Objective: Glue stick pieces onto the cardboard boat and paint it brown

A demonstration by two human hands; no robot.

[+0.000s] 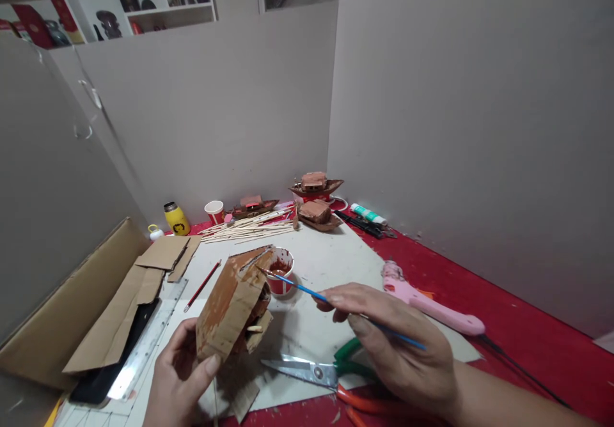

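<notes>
My left hand [180, 372] grips a cardboard model [225, 309], partly coated in brown paint, by its lower left end. Bare tan cardboard still shows along its near side, and a small stick pokes out below. Between the thumb and fingers of my right hand [398, 344] is a slim blue paintbrush [307, 291], its tip against the model's upper right part. Just behind the model stands a red and white paper cup [283, 280] with brown paint inside. Scissors [311, 371] with green and orange handles lie beneath my right hand.
Cardboard pieces [122, 309], a clear ruler [144, 344] and a pencil [202, 286] lie at left. Thin sticks [254, 225] and brown model boats [316, 213] sit at the back, near a yellow bottle [176, 219]. A pink glue gun [432, 305] rests at right, its cord trailing forward.
</notes>
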